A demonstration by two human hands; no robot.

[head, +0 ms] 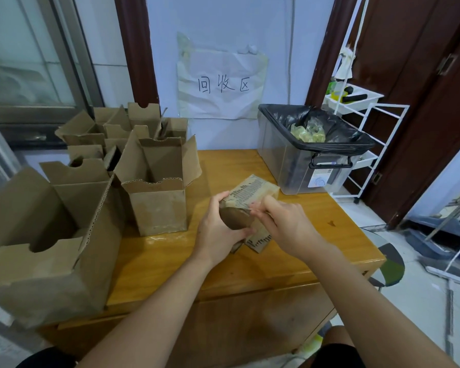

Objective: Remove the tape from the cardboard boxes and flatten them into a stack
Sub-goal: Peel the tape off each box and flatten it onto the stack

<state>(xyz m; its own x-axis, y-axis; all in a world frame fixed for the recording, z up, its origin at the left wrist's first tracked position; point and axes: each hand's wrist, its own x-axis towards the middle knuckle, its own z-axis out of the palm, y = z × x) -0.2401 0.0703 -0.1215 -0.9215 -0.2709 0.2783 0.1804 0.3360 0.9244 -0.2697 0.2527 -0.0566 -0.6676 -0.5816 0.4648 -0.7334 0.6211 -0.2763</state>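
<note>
A small cardboard box (252, 193) wrapped in printed tape is lifted just above the wooden table (250, 261), near its middle. My left hand (219, 231) grips the box's near end, fingers curled round it. My right hand (282, 221) pinches the tape at the box's top edge. Several open, empty cardboard boxes stand on the left: a large one (51, 248) closest to me, a mid-sized one (157, 192) beside my left hand, and a cluster (112, 131) at the back.
A clear plastic bin (306, 152) lined with a black bag holds crumpled tape at the table's back right. A white wire rack (361, 123) stands right of the bin. A paper sign (221, 83) hangs on the wall behind.
</note>
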